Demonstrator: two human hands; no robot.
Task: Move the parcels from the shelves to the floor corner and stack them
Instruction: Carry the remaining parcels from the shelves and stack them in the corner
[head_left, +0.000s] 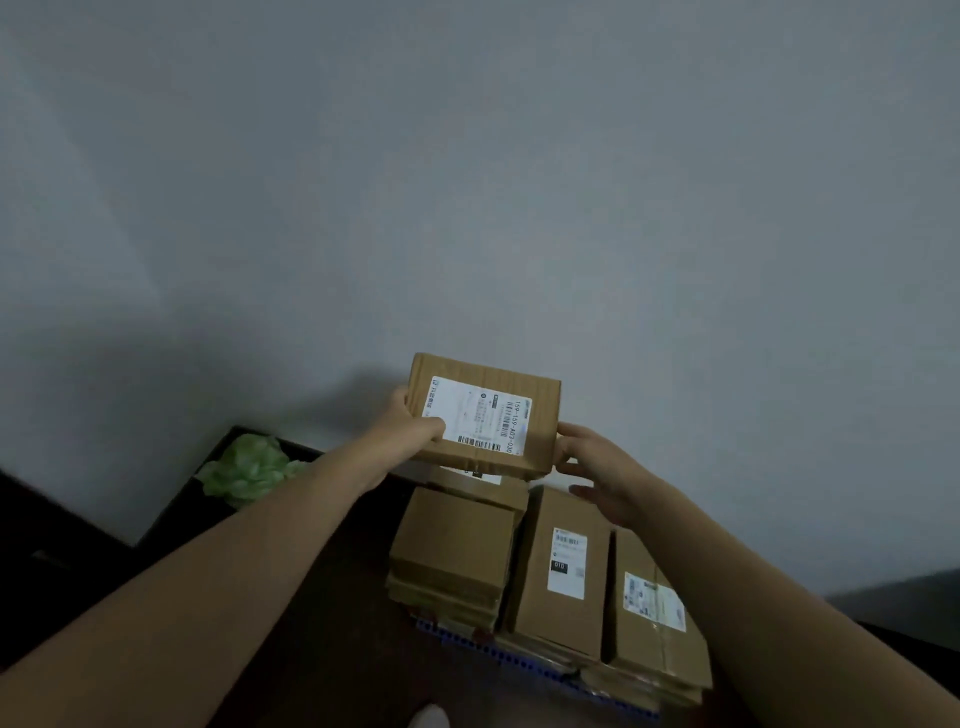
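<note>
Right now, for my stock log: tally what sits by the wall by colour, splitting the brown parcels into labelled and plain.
Brown, labelled: 4 (held parcel, parcel under it, middle parcel, right parcel)
Brown, plain-topped parcel: 1
Green crumpled material: 1
Blue base under the stacks: 1
Total: 7; lower layers are too hidden to count.

Brown parcel (483, 415), possibly blue pallet (519, 661)
</note>
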